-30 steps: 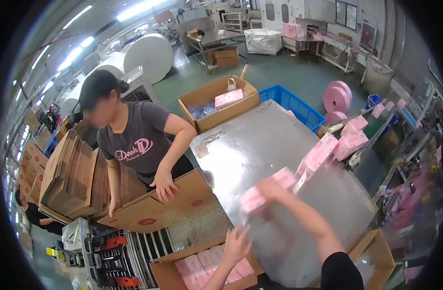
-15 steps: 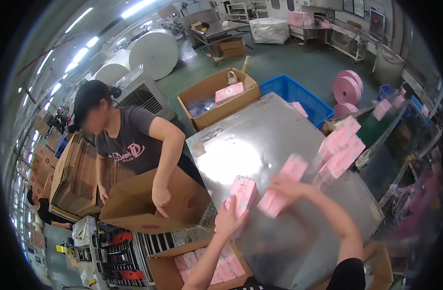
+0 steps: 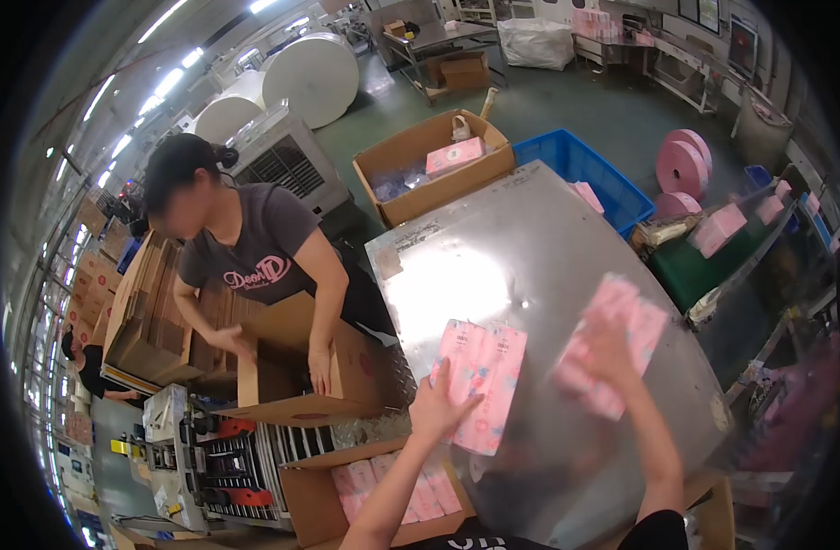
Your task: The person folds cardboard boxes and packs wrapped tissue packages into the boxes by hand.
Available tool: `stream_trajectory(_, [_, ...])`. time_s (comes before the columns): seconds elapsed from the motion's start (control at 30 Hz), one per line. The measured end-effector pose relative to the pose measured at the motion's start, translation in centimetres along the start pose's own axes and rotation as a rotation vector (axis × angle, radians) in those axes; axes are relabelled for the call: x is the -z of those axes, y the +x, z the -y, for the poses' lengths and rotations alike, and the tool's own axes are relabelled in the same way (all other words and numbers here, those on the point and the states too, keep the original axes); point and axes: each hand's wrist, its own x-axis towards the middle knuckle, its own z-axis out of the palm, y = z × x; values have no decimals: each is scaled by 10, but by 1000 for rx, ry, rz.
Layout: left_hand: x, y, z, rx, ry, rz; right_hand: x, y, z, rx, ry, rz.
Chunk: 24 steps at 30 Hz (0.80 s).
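Observation:
Two pink packs stand side by side on the metal table. My left hand presses on their left side, fingers spread over the nearer one. Farther right, my right hand is wrapped over two more pink packs, blurred by motion. An open carton below my left forearm holds several pink packs in a row.
Across the table's left side a co-worker handles an open carton above rollers. Behind the table are a carton and a blue crate. A green conveyor at the right carries pink packs.
A second pack now stands beside the one at my left hand. My right hand has moved right onto two packs, which have shifted left and nearer. The co-worker's carton has opened out.

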Motion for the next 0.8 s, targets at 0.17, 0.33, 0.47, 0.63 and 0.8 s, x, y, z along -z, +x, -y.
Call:
stream_trajectory(0.17, [-12,-13,4,28,-52,6,12,-54,78,-71,87,-172])
stream_trajectory(0.33, [-14,-60,2,94,-66,141,20,-66,75,-835,657,183])
stream_trajectory(0.47, [-19,-78,11,128,-94,150,-6,-25,24,-393,431,-172])
stream_trajectory(0.63, [-38,-68,18,66,-158,-39,-2,86,-80,-503,-81,-471])
stream_trajectory(0.8, [-35,-54,21,35,-180,-70,-15,70,-110,-566,-16,-326])
